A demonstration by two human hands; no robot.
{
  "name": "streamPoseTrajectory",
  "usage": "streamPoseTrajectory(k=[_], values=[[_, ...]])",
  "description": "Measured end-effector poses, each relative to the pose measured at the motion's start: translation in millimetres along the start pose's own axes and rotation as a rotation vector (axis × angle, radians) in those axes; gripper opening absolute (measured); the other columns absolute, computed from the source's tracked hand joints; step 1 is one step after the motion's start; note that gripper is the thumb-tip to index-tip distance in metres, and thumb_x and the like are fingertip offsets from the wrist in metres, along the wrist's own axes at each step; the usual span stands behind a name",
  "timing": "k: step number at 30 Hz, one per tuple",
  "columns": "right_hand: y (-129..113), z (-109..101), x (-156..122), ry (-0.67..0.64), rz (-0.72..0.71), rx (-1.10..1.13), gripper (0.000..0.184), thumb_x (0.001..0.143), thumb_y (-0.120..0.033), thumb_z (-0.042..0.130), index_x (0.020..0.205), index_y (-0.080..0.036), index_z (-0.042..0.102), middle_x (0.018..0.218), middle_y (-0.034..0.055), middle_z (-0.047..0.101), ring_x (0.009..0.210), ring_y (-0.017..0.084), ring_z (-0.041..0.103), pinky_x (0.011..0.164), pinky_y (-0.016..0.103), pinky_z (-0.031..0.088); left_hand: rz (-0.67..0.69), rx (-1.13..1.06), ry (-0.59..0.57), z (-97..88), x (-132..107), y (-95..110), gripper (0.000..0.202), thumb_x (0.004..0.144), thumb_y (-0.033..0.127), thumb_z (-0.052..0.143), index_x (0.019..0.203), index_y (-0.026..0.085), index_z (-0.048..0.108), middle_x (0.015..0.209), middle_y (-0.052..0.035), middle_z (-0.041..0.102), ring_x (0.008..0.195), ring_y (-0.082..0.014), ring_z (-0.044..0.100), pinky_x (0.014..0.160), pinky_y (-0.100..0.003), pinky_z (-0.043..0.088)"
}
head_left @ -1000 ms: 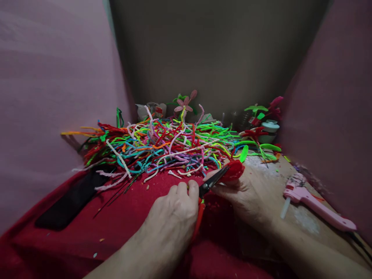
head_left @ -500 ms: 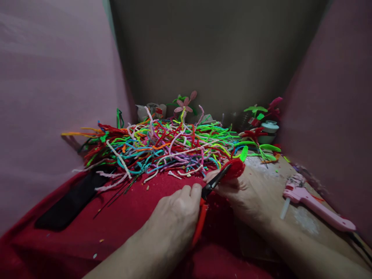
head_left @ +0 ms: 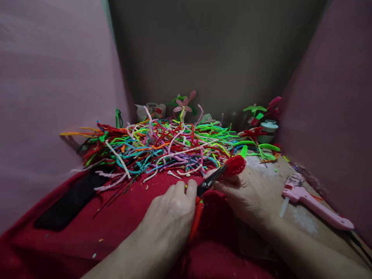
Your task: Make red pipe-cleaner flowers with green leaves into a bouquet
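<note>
Just below the middle of the frame, the left hand (head_left: 174, 201) is closing around the scissors (head_left: 213, 180), their orange handles showing under the palm and their dark blades pointing up and to the right. The right hand (head_left: 242, 193), right of centre, is pinching a fuzzy red petal (head_left: 236, 164), and the blades are overlapping its left edge; from here I can't tell whether they are touching it. A green tip (head_left: 244, 150) is poking up behind the petal.

Beyond both hands, a tangled heap of pipe cleaners (head_left: 168, 145) is spreading across the middle of the frame, with a pink flower (head_left: 183, 105) standing behind it. A black phone (head_left: 69, 201) is lying on the red cloth (head_left: 124, 221) at lower left, and a pink glue gun (head_left: 316, 203) is resting on the tan surface (head_left: 286, 166) at lower right.
</note>
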State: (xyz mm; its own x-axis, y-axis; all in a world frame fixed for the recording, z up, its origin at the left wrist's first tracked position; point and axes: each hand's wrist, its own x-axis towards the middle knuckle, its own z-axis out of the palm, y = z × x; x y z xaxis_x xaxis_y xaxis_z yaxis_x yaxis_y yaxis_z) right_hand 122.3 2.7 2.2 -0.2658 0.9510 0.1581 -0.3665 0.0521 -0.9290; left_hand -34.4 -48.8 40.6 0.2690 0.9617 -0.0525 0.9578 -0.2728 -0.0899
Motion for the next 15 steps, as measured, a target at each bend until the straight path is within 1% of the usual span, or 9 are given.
streamPoseTrajectory(k=[3,7,11,15], values=[[3.5,-1.6,0.9,-0.013,0.016,0.023,0.015,0.062,-0.020,0.073,0.077,-0.024,0.073,0.080,-0.0013,0.072,0.078,0.016,0.062,0.081,0.031,0.047,0.003,0.019,0.025,1.7,-0.1,0.0,0.039,0.080,0.000,0.029,0.113,0.014,0.045,0.089,-0.0081,0.058,0.078,-0.0207,0.060,0.062,-0.035,0.054],[5.4,-2.4,1.0,-0.011,0.018,0.016,0.015,0.062,-0.018,0.072,0.077,-0.022,0.073,0.078,-0.0007,0.072,0.075,0.015,0.062,0.077,0.029,0.048,0.004,0.036,0.012,1.5,1.1,0.0,0.039,0.080,0.000,0.030,0.114,0.013,0.045,0.089,-0.0080,0.058,0.078,-0.0199,0.060,0.062,-0.034,0.054],[2.3,-1.3,0.4,-0.010,0.018,0.000,0.015,0.063,-0.017,0.072,0.076,-0.023,0.073,0.078,-0.0017,0.071,0.074,0.014,0.062,0.076,0.029,0.049,0.003,0.085,0.022,0.8,1.8,1.0,0.041,0.079,0.000,0.032,0.116,0.013,0.045,0.089,-0.0080,0.058,0.077,-0.0198,0.060,0.060,-0.033,0.055],[-3.0,0.1,0.4,-0.030,0.023,-0.043,0.017,0.062,-0.019,0.073,0.078,-0.024,0.073,0.079,-0.0011,0.072,0.078,0.016,0.064,0.078,0.030,0.049,0.012,0.125,0.034,0.8,1.0,0.8,0.043,0.078,-0.002,0.030,0.116,0.012,0.045,0.087,-0.0079,0.058,0.077,-0.0199,0.060,0.058,-0.032,0.055]])
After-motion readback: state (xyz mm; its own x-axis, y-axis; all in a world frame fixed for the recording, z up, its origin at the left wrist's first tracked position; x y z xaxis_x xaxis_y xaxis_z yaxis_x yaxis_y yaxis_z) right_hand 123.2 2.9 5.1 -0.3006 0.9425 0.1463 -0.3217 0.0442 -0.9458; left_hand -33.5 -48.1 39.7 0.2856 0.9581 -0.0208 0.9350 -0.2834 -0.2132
